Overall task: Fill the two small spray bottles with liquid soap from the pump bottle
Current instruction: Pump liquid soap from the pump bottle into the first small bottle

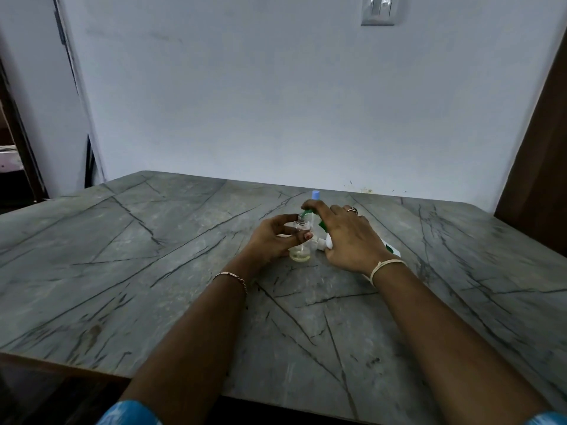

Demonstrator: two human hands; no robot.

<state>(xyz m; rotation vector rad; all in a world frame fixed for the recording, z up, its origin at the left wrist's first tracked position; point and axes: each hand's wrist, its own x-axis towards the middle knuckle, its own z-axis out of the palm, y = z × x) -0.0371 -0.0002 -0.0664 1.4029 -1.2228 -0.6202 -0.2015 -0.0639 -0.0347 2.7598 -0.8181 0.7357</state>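
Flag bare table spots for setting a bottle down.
Bare: the table left of the left hand, the near strip between the forearms, and right of the right hand. Crowded: centre, where the clear bottle, pump bottle and blue-capped bottle cluster.

Open spray bottle (300, 244) gripped from its left by the left hand (273, 237) and crowded on its right by the right hand (345, 237) over the pump bottle (328, 242); a blue-capped bottle (315, 196) stands just behind it. The table (138, 246) lies open in front of it, between the forearms, and to either side.
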